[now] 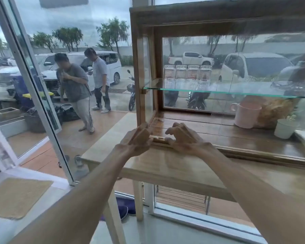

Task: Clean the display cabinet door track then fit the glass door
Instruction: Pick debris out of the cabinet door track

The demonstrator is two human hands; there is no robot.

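Track-cleaning step, seemingly: left hand [136, 139] w/ fingers together, flat against the wooden cabinet's grooved bottom door track [161, 140] at its left end, right hand [182, 136] w/ fingers curled apart just beside; glass door not visible, fitting prob. next.

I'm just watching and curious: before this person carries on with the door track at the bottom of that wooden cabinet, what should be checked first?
1. Both hands at the wooden door track: ok; left hand and right hand rest at its left end.
2. Cleaning cloth or tool in the fingers: cannot tell; none shows.
3. Track free of dirt: cannot tell; the hands cover it.
4. Front opening of the wooden display cabinet free: ok; no door is fitted at this end.
5. Pale pink mug and small white pot away from the track: ok; both stand further right and back.
6. Green-edged glass shelf seated: ok; it lies level.
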